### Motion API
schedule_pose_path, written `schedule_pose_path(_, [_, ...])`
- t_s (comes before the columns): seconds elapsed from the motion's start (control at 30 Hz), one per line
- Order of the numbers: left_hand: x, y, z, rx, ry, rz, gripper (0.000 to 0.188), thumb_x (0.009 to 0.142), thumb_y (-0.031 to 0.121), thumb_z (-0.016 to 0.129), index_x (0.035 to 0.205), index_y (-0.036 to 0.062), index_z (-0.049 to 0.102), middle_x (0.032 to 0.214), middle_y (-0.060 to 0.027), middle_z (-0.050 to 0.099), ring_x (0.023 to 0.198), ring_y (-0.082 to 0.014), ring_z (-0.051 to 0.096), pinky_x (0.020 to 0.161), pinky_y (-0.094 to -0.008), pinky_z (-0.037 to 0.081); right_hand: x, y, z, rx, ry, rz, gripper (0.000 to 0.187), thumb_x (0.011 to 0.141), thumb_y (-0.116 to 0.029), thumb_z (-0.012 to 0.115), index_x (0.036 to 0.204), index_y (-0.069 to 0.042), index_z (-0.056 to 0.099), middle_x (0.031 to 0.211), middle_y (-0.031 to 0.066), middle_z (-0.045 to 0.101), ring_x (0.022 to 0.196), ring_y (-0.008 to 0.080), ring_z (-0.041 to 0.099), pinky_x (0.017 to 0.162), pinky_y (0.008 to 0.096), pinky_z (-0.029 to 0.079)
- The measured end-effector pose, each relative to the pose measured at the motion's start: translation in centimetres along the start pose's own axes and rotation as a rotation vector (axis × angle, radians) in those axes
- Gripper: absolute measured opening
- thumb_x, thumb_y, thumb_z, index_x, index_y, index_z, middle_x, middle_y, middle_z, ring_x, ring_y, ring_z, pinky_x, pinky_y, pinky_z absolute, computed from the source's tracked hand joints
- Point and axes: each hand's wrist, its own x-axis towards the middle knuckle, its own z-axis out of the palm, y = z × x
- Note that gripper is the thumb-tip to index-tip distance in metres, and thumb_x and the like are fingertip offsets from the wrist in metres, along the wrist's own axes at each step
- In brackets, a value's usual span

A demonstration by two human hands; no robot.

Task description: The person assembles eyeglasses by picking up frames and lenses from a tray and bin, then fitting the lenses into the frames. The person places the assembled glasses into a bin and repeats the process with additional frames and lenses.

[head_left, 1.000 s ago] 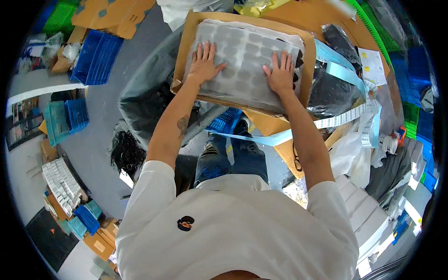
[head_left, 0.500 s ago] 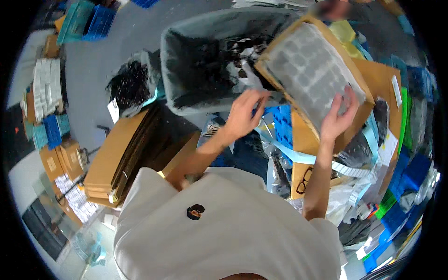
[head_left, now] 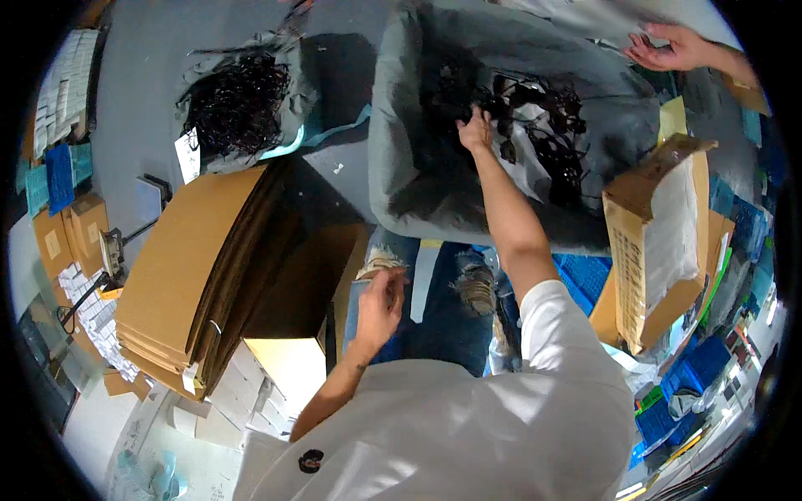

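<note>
My right hand (head_left: 476,132) reaches into a large grey-lined bin (head_left: 393,179), its fingers apart at the edge of a dark heap. I cannot make out anything held in it. The heap consists of thin black glossy pieces (head_left: 561,150), which look like eyeglass frames, with white sheets (head_left: 525,159) among them. Over my left knee hovers my left hand (head_left: 380,311), its fingers loosely curled in with nothing visible in them. Right of the bin, an open cardboard box (head_left: 631,259) with a pale lining stands tilted, apart from both hands.
Left of the bin, a smaller lined container (head_left: 238,108) holds similar black pieces. Flattened cardboard (head_left: 188,259) is stacked at my left. Another person's open hand (head_left: 672,48) extends over the bin's far right. A blue crate (head_left: 585,280) sits below the bin's near right edge.
My right hand has left the cardboard box and gone into the bin. My left hand has drawn back from the bin's edge to my knee. The box now stands at the right; the view has shifted.
</note>
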Motion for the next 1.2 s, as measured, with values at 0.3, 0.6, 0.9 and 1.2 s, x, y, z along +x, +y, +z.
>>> schedule_pose_path(0.3, [1.3, 0.4, 1.6, -0.419, -0.116, -0.038, 0.023, 0.094, 0.002, 0.051, 0.116, 0.0021, 0.052, 0.099, -0.0078, 0.062, 0.090, -0.0128, 0.058, 0.081, -0.0263, 0.047, -7.1, 0.8, -5.3, 0.423, 0.031, -0.038, 0.031, 0.096, -0.026, 0.050, 0.083, 0.000, 0.060, 0.079, 0.0154, 0.067, 0.079, 0.0341, 0.065, 0.068, 0.0434, 0.049])
schedule_pose_path(0.6, [10.3, 10.1, 9.0, -0.542, -0.393, -0.337, 0.060, 0.095, 0.044, 0.052, 0.138, 0.0043, 0.037, 0.128, -0.0153, 0.054, 0.108, -0.0279, 0.056, 0.091, -0.0396, 0.047, -18.3, 9.3, -22.1, 1.698, 0.205, 0.220, 0.026, 0.101, -0.026, 0.048, 0.095, -0.002, 0.059, 0.075, 0.0117, 0.064, 0.056, 0.0140, 0.051, 0.054, 0.0265, 0.042])
schedule_pose_path(0.9, [6.4, 15.8, 13.0, -1.219, -0.487, -0.432, 0.067, 0.094, 0.063, 0.036, 0.122, 0.0039, 0.049, 0.122, -0.0169, 0.058, 0.095, -0.0326, 0.059, 0.087, -0.0492, 0.048, -33.4, 7.5, -29.4, 1.252, 0.428, -0.030, 0.026, 0.100, -0.020, 0.044, 0.090, 0.000, 0.057, 0.067, 0.0051, 0.060, 0.055, 0.0092, 0.048, 0.051, 0.0240, 0.038])
schedule_pose_path(1.2, [-6.8, 23.2, 18.0, -0.389, -0.680, 0.293, 0.043, 0.101, 0.043, 0.042, 0.099, 0.0030, 0.059, 0.088, -0.0067, 0.064, 0.082, -0.0147, 0.058, 0.077, -0.0309, 0.047, -44.4, 15.2, -39.3, 1.084, 0.354, -0.438, 0.026, 0.088, -0.006, 0.062, 0.113, -0.003, 0.058, 0.117, 0.0112, 0.061, 0.102, 0.0213, 0.058, 0.085, 0.0295, 0.045])
